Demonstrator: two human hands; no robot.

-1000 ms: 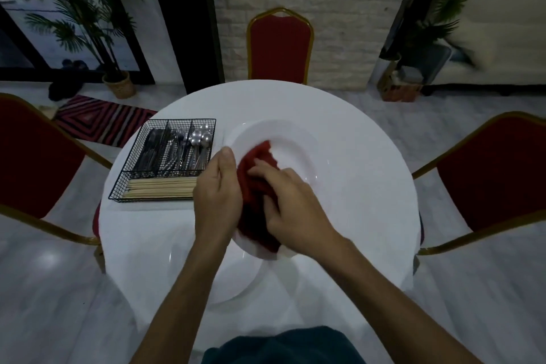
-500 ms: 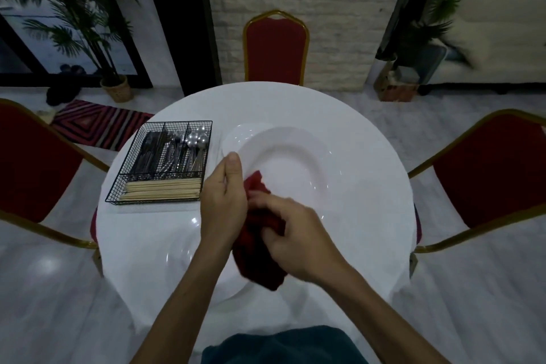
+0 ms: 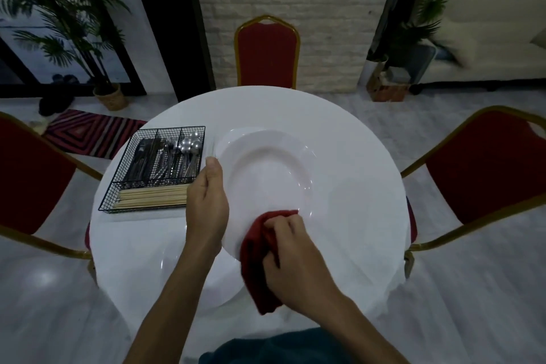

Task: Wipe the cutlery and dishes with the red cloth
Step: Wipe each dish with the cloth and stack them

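Observation:
A large white plate (image 3: 266, 174) is held tilted above the round white table (image 3: 354, 216). My left hand (image 3: 206, 207) grips its left rim, thumb on top. My right hand (image 3: 292, 263) is shut on the red cloth (image 3: 257, 260), which is pressed over the plate's near rim and hangs below it. A second white plate (image 3: 183, 281) lies flat on the table under my left wrist. A black wire basket (image 3: 153, 168) at the table's left holds metal cutlery (image 3: 165, 159) and a row of wooden chopsticks (image 3: 150, 199).
Red chairs with gold frames stand at the far side (image 3: 267, 53), the left (image 3: 29, 174) and the right (image 3: 487, 168) of the table. A potted palm (image 3: 74, 23) and a striped rug (image 3: 88, 131) are at the back left.
The red cloth and my right hand have slid from the plate's centre down to its near rim. My left hand still holds the left rim; the plate's bowl is now uncovered.

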